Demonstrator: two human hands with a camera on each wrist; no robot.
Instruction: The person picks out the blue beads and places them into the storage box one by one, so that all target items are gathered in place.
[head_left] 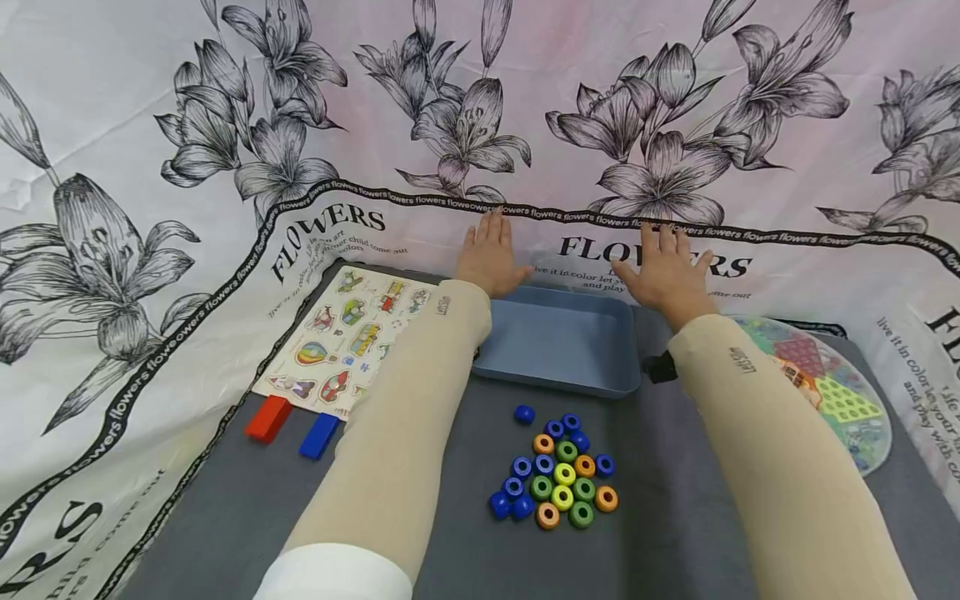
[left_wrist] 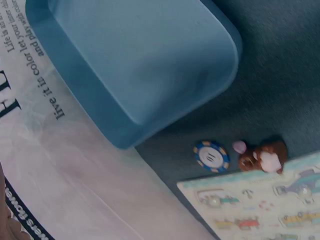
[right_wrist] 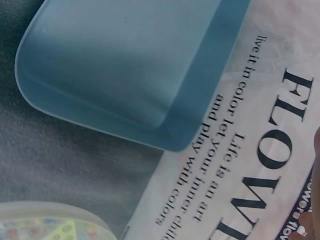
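My left hand (head_left: 491, 258) is held up beyond the far left corner of a blue-grey tray (head_left: 555, 342), its fingers straight and its thumb out to the right. Level with it, my right hand (head_left: 667, 271) spreads its fingers near the tray's far right corner. Neither hand holds anything. Both wrist views look down on the tray, whose inside is bare, with only a sliver of each hand at the frame edge. Nearer to me lies a loose cluster of blue, green, orange and yellow beads (head_left: 557, 477), several with their holes facing up.
Left lies a picture puzzle board (head_left: 322, 333) with a red block (head_left: 267, 418) and blue block (head_left: 320, 436) before it. A poker chip (left_wrist: 211, 156) and brown figurine (left_wrist: 265, 157) sit between board and tray. Right is a round patterned board (head_left: 858, 425). Flowered cloth (head_left: 525, 167) rises behind.
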